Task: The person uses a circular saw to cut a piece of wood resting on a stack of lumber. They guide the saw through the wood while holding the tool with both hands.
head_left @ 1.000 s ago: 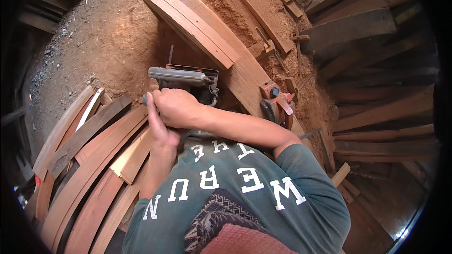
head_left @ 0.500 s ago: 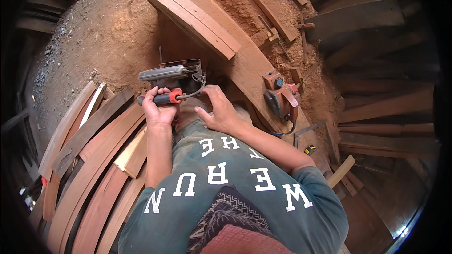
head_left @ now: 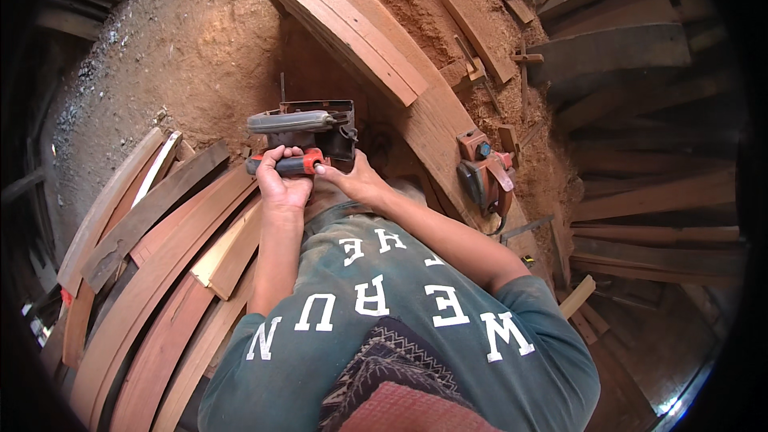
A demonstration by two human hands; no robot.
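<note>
A hand-held circular saw (head_left: 298, 122) with a grey guard, metal base plate and red-and-black handle is held up in front of my body. My left hand (head_left: 284, 182) is closed round its handle. On the other side of the saw is my right hand (head_left: 362, 184), its thumb pressed at the red end of the handle and its fingers partly hidden behind the metal body. The power cord cannot be made out clearly past my right hand.
A long wooden beam (head_left: 436, 116) slants in front of me, with a plank (head_left: 344, 24) on top. A red and dark power tool (head_left: 486, 176) rests on the beam. Curved boards (head_left: 172, 272) are stacked at left, more timber (head_left: 656, 192) at right. Sawdust (head_left: 400, 0) covers the ground.
My right hand has moved from beside the cord onto the saw, its thumb now at the handle's end. The left hand keeps its hold. The whole view has shifted slightly.
</note>
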